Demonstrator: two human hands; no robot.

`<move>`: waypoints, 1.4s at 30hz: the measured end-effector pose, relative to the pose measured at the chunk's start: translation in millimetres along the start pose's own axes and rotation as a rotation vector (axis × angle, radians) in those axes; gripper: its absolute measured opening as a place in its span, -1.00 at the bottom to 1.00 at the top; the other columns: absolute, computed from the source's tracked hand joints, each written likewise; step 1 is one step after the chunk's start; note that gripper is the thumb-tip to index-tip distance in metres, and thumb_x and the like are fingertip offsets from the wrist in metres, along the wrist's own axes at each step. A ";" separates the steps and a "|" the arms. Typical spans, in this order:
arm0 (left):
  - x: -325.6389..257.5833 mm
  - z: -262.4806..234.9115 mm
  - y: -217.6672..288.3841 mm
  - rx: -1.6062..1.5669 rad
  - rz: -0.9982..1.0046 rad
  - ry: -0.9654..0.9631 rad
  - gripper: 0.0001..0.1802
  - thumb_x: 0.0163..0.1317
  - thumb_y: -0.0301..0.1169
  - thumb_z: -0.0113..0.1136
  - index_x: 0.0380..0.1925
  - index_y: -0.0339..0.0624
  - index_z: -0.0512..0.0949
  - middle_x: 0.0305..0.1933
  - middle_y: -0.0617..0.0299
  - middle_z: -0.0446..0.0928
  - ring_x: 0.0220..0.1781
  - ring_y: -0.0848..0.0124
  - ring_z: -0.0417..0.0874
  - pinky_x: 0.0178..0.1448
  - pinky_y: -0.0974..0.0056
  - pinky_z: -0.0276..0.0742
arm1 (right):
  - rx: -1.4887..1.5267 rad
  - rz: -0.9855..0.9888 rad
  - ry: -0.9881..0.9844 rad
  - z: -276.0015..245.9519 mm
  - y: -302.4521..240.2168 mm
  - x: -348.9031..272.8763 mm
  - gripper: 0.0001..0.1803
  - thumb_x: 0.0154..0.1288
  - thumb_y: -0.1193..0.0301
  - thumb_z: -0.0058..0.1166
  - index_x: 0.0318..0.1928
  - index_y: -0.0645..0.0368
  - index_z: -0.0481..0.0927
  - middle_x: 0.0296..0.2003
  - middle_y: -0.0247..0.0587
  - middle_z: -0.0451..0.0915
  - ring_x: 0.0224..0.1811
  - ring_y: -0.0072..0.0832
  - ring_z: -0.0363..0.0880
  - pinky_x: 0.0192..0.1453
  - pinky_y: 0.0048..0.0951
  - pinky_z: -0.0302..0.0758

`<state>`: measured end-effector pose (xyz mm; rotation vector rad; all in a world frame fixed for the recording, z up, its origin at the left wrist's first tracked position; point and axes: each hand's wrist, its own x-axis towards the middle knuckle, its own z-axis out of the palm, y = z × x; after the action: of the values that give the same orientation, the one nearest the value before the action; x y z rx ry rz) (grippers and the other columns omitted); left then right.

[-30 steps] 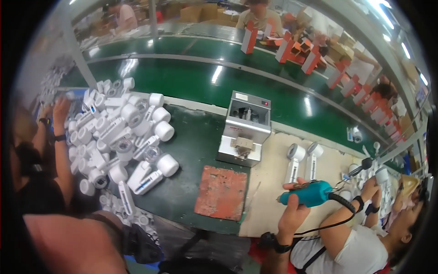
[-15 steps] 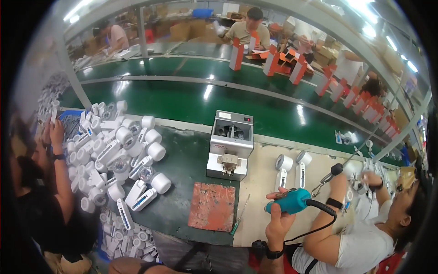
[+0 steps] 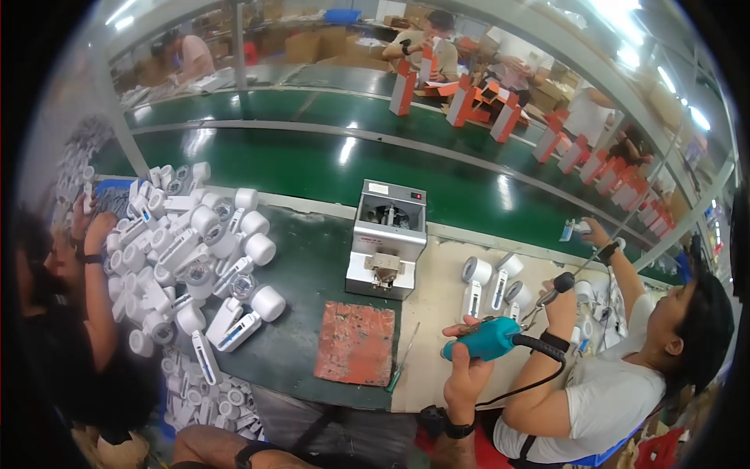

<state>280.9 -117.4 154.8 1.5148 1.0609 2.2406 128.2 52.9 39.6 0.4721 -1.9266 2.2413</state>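
Note:
My right hand point(image 3: 466, 379), a black band on its wrist, is wrapped round a teal electric screwdriver point(image 3: 486, 340) held over the beige right part of the bench. A black cord leaves the tool's right end, and a hook hangs it from above. At the lower edge my left forearm point(image 3: 211, 445) shows with a black band; the left hand is outside the picture. Several white round-headed handheld devices point(image 3: 473, 297) lie just beyond the tool. A grey screw feeder point(image 3: 385, 242) stands at the bench's middle, behind a worn red pad point(image 3: 355, 344). Beside the pad lies a green-handled screwdriver point(image 3: 394, 379).
A big heap of similar white devices point(image 3: 176, 242) covers the bench's left side, with more in a blue bin point(image 3: 166, 430) below. Co-workers sit close on both sides. Beyond the bench runs a green conveyor belt point(image 3: 305, 168); orange-and-white boxes point(image 3: 461, 105) stand past it.
My right hand and the electric screwdriver appear slightly further left as the view shifts. The right co-worker's arm now stretches to the belt with a white device. A third device shows on the beige surface.

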 end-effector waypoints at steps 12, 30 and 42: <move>-5.3 -1.7 -0.8 -0.100 -0.150 -0.014 -0.56 0.29 -0.22 0.32 -0.05 -0.44 0.57 -0.02 -0.25 0.58 -0.08 -0.18 0.61 -0.07 -0.02 0.53 | -0.045 0.003 0.004 -6.8 2.6 -1.0 -0.39 0.37 0.15 0.22 0.25 0.27 0.38 -0.14 -0.16 0.62 -0.13 -0.52 0.52 -0.03 -0.53 0.41; 15.5 -126.1 -74.8 0.539 -0.505 0.891 -0.81 0.45 -0.40 0.10 -0.21 -0.33 0.59 -0.32 0.26 0.59 -0.24 0.56 0.59 -0.10 0.43 0.52 | -0.011 0.029 -0.008 -27.8 -30.4 -37.4 -0.41 0.36 0.24 0.23 0.22 0.37 0.37 -0.18 -0.09 0.61 -0.21 -0.47 0.56 -0.12 -0.49 0.45; 59.7 -231.4 -227.3 1.427 -0.927 0.742 -0.11 0.17 0.15 0.20 0.22 -0.46 0.34 0.14 -0.16 0.51 0.14 -0.10 0.57 0.21 -0.03 0.51 | -0.061 0.038 -0.015 -37.6 -48.6 -63.9 -0.40 0.37 0.18 0.22 0.21 0.37 0.38 -0.26 -0.08 0.60 -0.20 -0.36 0.61 -0.10 -0.41 0.46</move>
<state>7.3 -23.3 -3.4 -0.0235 3.0452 1.1558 198.2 103.6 59.1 0.4496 -2.0211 2.2006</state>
